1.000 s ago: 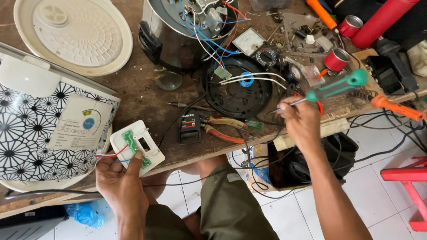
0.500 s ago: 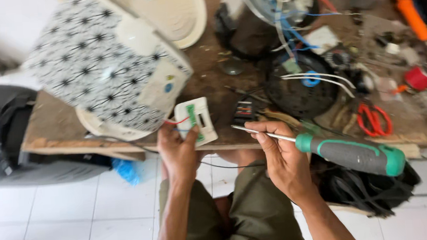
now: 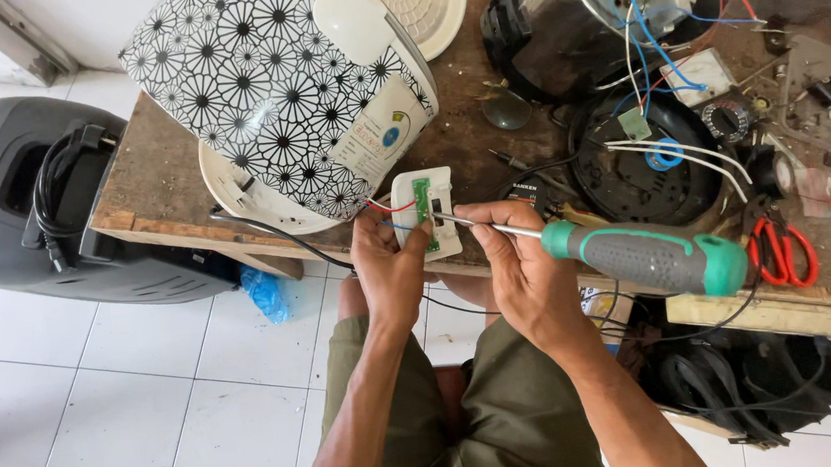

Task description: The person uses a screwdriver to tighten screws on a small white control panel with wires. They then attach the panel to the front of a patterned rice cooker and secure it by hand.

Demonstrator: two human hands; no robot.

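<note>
Green screwdriver [image 3: 646, 258] tip now on panel [image 3: 426, 213].

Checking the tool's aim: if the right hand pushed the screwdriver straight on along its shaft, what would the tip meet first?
The right hand points the screwdriver leftward; its tip would first meet the small white panel with its green circuit board, held by the left hand. It looks nearly touching already; depth is unclear.

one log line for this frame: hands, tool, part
left hand: holds small white plastic panel with green circuit board | right hand: grips green-and-grey-handled screwdriver, tip on the board | red wires to flower-patterned cooker
</note>
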